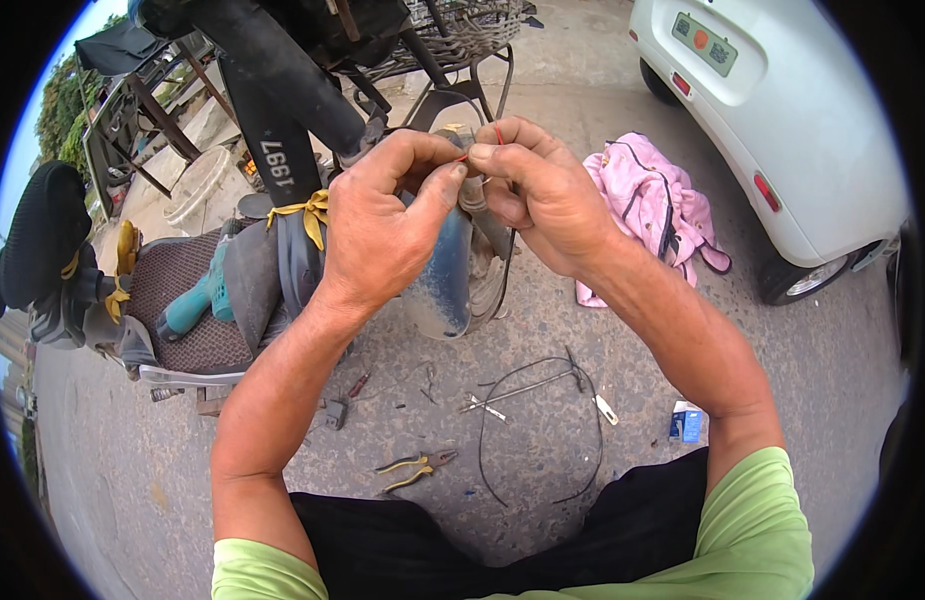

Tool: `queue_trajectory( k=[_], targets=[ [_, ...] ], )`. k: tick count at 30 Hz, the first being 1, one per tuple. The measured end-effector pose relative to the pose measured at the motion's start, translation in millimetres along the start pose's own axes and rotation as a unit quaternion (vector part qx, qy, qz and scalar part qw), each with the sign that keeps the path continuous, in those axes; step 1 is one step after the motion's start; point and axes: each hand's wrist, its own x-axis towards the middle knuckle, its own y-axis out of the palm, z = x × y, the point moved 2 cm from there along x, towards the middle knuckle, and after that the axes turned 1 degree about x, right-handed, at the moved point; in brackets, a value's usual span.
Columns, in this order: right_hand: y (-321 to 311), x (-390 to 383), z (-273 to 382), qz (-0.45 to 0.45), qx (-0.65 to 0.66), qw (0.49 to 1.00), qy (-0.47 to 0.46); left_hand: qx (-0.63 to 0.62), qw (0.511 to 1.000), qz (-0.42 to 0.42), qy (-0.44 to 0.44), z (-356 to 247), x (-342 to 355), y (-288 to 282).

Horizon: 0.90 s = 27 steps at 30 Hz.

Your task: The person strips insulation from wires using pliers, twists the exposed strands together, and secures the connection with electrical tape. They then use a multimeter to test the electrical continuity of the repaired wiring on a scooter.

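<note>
Both hands meet at the middle, over a dark vehicle frame with a worn blue panel (437,270). My left hand (387,210) pinches a thin red wire (464,158) between thumb and forefinger. My right hand (537,185) is closed beside it, thumb and forefinger on the red wire, a short length of which shows above the fingers. A metal tube runs down behind my fingers.
On the pavement lie yellow-handled pliers (407,470), a looped cable (482,445), small tools and a blue box (686,422). A pink cloth (647,190) lies at right near a white car (802,120). A teal drill (202,290) rests on the patterned seat (172,270) at left.
</note>
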Motion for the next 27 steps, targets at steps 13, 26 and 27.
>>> queue_trajectory(
  k=[13, 26, 27],
  targets=[
    [-2, -1, -1, 0.006, 0.026, 0.999, 0.020, 0.047, 0.992, 0.008, 0.116, -5, 10, 0],
    [-2, 4, -16, 0.000, 0.159, 0.984, 0.081, -0.040, 0.993, 0.006, 0.110, 15, 4, 10],
    [-2, 5, -17, 0.003, 0.167, 0.982, 0.085, -0.037, 0.993, 0.004, 0.113, 15, 4, 10]
  ],
)
